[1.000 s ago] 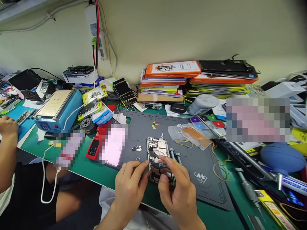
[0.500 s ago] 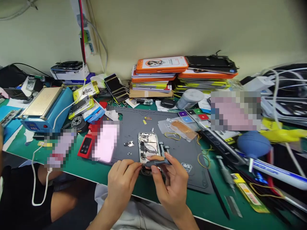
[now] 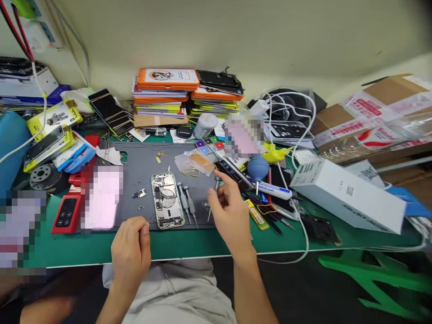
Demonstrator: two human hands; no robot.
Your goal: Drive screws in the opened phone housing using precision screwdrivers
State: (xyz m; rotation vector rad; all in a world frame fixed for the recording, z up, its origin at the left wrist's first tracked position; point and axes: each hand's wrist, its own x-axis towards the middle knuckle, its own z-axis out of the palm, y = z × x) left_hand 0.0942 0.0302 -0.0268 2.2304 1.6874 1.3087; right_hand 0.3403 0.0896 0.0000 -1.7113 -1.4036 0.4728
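An opened phone (image 3: 168, 200) lies on the dark grey mat (image 3: 135, 157), its inner parts exposed. Two screwdrivers (image 3: 186, 202) rest side by side just right of it. My right hand (image 3: 231, 211) is over the mat's right part, thumb and index finger closed around another screwdriver (image 3: 216, 182) whose thin shaft points down. To the left of the phone, my left hand (image 3: 131, 247) is at the table's front edge with fingers curled in; nothing shows in it. Small metal parts (image 3: 140, 193) lie on the mat between that hand and the phone.
A red device (image 3: 65, 213) and a pink blurred phone (image 3: 103, 198) stand left. Behind are stacked orange boxes (image 3: 167, 80) and a white jar (image 3: 205, 126). On the right are a blue air blower (image 3: 258, 167), a white box (image 3: 347, 195) and a cardboard carton (image 3: 371, 108).
My view has swung right. My right hand has moved away from the phone to the right with the screwdriver. My left hand has drawn back left from the phone to the table edge.
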